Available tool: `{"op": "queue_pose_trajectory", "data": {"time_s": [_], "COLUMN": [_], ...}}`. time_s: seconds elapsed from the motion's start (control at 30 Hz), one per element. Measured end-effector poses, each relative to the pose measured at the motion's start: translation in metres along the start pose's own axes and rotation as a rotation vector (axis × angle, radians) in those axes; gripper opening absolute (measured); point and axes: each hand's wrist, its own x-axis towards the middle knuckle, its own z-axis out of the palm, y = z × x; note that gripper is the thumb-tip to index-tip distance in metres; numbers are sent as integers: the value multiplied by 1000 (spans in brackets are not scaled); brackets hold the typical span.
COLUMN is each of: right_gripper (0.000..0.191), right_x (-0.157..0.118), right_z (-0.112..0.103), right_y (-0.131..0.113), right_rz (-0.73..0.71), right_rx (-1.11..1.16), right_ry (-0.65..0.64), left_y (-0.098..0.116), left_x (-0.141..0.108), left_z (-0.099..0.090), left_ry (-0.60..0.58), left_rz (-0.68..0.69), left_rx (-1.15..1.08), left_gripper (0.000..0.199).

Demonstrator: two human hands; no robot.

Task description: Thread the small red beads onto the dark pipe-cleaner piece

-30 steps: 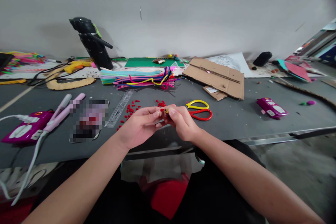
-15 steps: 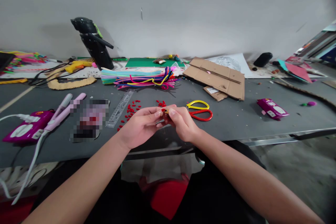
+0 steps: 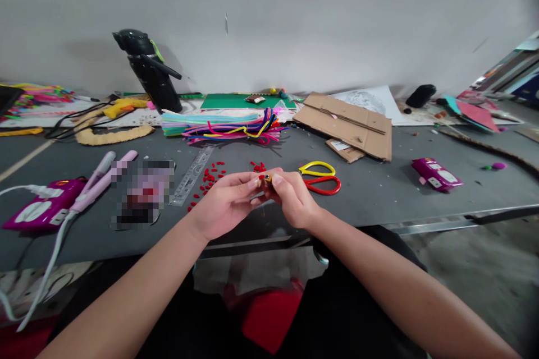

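Both my hands meet over table edge: left hand (image 3: 225, 202) and right hand (image 3: 290, 197) fingertips pinched on a tiny red-and-yellow piece (image 3: 265, 178), possibly a bead; scissors (image 3: 320, 176) just beside

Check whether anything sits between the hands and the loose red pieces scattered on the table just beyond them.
Nothing visible does. The left hand and right hand meet over the table's near edge, pinching a small piece between the fingertips. The red pieces lie just beyond on bare grey table; the scissors lie off to the right.
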Motion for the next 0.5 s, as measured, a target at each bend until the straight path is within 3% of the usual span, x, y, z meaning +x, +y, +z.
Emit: {"op": "queue_pose_trajectory", "data": {"time_s": [0.5], "right_gripper": [48], "right_x": [1], "right_z": [2], "right_y": [0], "right_rz": [12], "right_rx": [133], "right_ry": [-19], "left_y": [-3], "left_x": [1], "left_z": [-2], "left_ry": [-17], "left_rz": [6], "left_rx": [0], "left_gripper": [15]}}
